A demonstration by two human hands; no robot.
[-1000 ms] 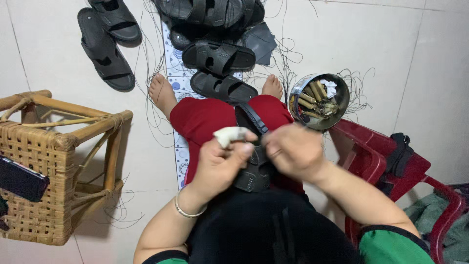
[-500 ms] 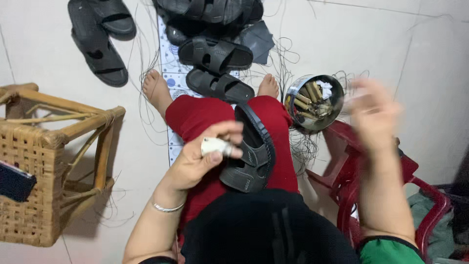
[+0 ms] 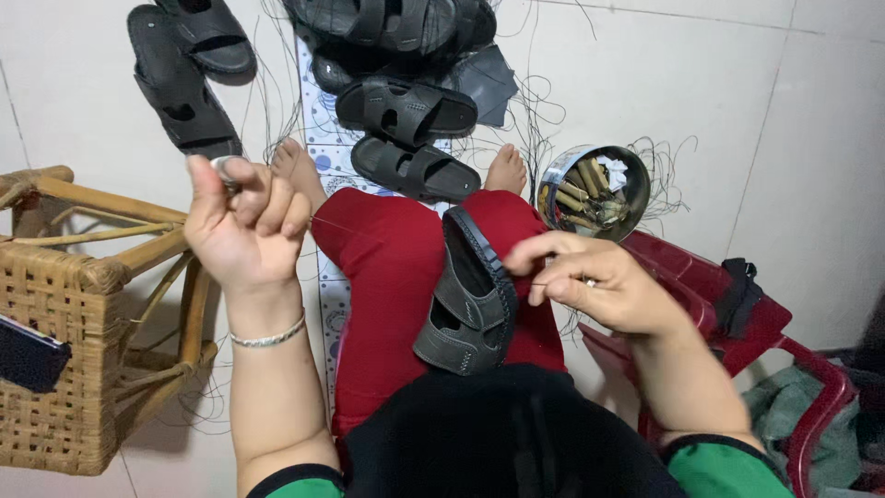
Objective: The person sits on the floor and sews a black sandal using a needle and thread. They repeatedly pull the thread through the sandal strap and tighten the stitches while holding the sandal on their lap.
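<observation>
While the left hand [image 3: 244,221] is lifting up with its fingers curled tight, pinching a thin thread, the dark sandal [image 3: 470,295] is lying on the red lap between both hands. The right hand [image 3: 599,286] is touching the sandal's edge, fingertips pressed together. A round tin [image 3: 593,191] is sitting just past those fingers.

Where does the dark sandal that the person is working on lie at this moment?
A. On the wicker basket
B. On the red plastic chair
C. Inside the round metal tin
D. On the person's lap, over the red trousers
D: the sandal rests on the red trousers, with the right hand touching its edge, away from the basket and the tin.
</observation>
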